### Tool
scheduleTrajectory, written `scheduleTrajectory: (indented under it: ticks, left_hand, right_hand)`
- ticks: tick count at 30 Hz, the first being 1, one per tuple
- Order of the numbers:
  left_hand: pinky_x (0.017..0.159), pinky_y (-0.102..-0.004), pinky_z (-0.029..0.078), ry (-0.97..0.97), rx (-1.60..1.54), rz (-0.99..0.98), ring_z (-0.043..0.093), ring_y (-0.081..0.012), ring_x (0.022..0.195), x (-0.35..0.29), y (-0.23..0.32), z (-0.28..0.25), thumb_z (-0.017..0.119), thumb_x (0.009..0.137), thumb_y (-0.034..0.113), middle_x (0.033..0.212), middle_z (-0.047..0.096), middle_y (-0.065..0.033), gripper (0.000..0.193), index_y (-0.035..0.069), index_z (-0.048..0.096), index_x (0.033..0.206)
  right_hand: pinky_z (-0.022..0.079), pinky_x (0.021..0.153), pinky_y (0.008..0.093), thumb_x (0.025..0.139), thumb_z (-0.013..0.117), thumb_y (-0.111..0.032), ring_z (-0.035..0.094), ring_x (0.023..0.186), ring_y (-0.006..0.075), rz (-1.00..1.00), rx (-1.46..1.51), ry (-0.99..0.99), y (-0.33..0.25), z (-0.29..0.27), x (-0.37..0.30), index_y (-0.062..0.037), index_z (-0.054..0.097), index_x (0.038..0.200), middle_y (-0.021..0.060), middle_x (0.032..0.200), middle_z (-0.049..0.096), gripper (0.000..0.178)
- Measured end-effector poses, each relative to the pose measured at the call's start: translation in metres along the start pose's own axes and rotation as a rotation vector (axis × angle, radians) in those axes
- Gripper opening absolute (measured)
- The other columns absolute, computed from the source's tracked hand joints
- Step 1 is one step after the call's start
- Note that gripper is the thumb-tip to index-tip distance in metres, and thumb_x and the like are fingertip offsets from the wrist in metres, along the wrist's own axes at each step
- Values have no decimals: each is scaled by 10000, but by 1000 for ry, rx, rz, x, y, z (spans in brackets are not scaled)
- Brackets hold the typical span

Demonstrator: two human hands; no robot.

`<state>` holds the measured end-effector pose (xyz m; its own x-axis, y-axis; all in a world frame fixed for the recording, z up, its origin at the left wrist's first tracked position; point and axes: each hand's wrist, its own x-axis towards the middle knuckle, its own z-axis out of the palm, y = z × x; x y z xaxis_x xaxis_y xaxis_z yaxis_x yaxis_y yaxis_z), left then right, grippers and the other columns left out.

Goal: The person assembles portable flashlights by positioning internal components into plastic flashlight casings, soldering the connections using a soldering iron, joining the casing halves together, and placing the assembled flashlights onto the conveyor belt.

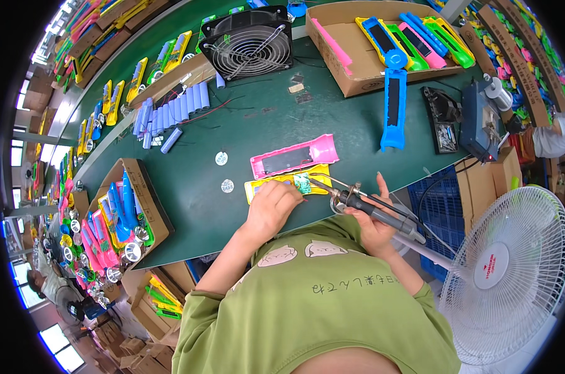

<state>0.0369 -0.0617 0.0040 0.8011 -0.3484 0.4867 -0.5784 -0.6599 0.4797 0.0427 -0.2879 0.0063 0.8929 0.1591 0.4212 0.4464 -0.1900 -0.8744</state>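
Note:
In my right hand (371, 229) is a soldering iron (382, 215) with a wire-feed tube, its tip end pointing left at a small green circuit board (302, 183). The board lies on a yellow flashlight housing (320, 170) near the table's front edge. My left hand (274, 204) presses curled fingers onto that housing's left part and hides what lies beneath them. Just beyond sits a pink housing half (295, 158) with a dark strip inside. Two round silvery discs, one (227, 186) nearer me, lie to the left.
Lavender battery cells (176, 111) and a black metal fan (248, 47) stand at the back. Cartons of coloured housings flank the table, one carton (151, 193) at left, another (351, 84) at back right. A blue housing (393, 109), a blue-grey device (479, 121) and a white fan (507, 274) are on the right.

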Motion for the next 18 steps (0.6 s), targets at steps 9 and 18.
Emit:
scheduleTrajectory:
  ticks: [9, 18]
  left_hand:
    - [618, -341, 426, 136, -40, -358, 518, -257, 744, 7, 19, 7, 695, 617, -23, 848, 512, -102, 194, 31, 577, 761]
    - [703, -355, 432, 8, -27, -473, 515, -288, 829, 26, 23, -6, 637, 626, -51, 883, 484, -134, 121, -6, 546, 692]
  right_hand:
    - [211, 1048, 491, 764, 610, -18, 605, 688, 110, 266, 242, 239, 0, 11, -9, 3, 544, 910, 27, 685, 596, 161]
    - [220, 1047, 478, 753, 627, -24, 601, 701, 115, 292, 230, 206, 6, 10, -11, 2, 543, 907, 34, 703, 605, 177]
